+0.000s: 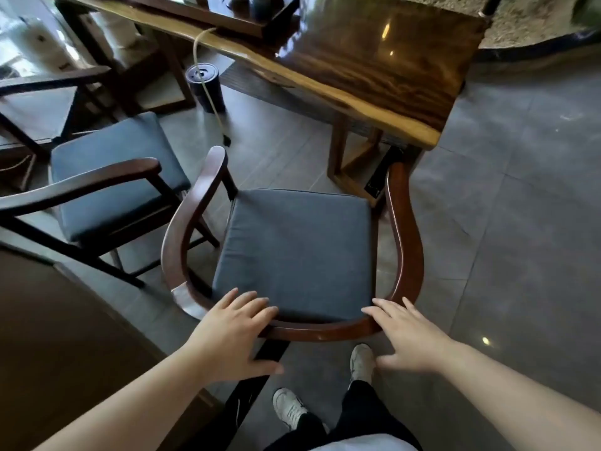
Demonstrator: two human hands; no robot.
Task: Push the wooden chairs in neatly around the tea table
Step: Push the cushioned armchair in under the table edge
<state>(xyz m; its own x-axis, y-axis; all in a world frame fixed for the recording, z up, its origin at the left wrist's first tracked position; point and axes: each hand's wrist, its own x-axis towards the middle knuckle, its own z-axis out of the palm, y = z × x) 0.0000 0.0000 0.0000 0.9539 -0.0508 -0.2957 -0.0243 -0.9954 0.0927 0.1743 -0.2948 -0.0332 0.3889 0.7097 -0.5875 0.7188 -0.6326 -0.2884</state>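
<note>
A wooden armchair (406,242) with a curved back rail and a dark grey cushion (296,252) stands right in front of me, its front just short of the tea table's corner. The tea table (374,79) is a glossy live-edge slab on wooden legs. My left hand (234,330) lies over the left part of the back rail, fingers spread and straight. My right hand (409,336) touches the right end of the rail, fingers also apart. Neither hand is closed around the wood. A second matching chair (113,177) stands to the left, angled away from the table.
A third chair (48,83) is at the far left. A black cylindrical bin (205,86) with a hose sits on the floor under the table. A dark tray (211,17) lies on the tabletop. A brown wooden surface (48,336) fills the lower left. My feet (361,359) are behind the chair.
</note>
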